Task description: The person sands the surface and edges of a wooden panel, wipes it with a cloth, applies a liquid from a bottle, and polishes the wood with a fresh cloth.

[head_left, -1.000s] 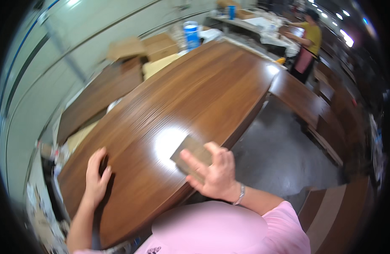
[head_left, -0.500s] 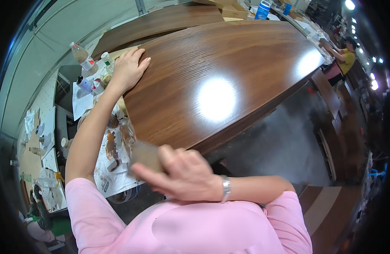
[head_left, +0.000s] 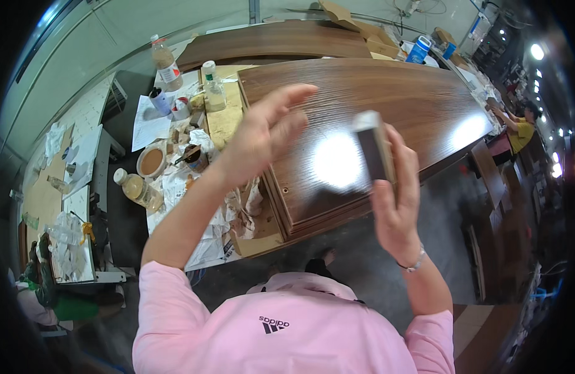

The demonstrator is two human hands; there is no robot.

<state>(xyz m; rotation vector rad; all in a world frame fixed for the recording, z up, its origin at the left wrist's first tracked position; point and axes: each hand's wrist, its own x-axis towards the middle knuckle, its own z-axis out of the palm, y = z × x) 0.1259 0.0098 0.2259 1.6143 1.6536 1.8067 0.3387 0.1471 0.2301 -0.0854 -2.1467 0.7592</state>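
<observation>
- Far left, a side tabletop (head_left: 82, 187) carries crumpled white paper (head_left: 66, 224) and small clear bottles; its near end curves off into the dark rim.
- Next along, a cluttered work tabletop (head_left: 228, 121) holds a clear plastic bottle of yellowish liquid (head_left: 136, 189), a shallow round bowl of brown stain (head_left: 151, 162), a tall bottle of brown liquid (head_left: 164, 62), a small green-capped bottle (head_left: 212, 87) and stained rags (head_left: 200, 187).
- At centre, the person's left hand (head_left: 262, 128) is raised open, fingers spread, holding nothing, above the near corner of a large dark-brown varnished wooden panel (head_left: 387, 93).
- To its right, the right hand (head_left: 393, 181) grips a small rectangular sanding block with a pale top and dark face (head_left: 373, 146), held upright in the air, clear of the panel.
- Far right, another person in a yellow top (head_left: 523, 128) stands at the panel's far end.
- Judged risk: the block, pinched edge-on, could slip and mark the glossy finish; the open bowl sits near the left elbow and could tip.
- Hard to make out: glare hides the panel's surface in two spots, the block's working face is blurred, and the pink shirt (head_left: 294, 330) hides the floor below.
</observation>
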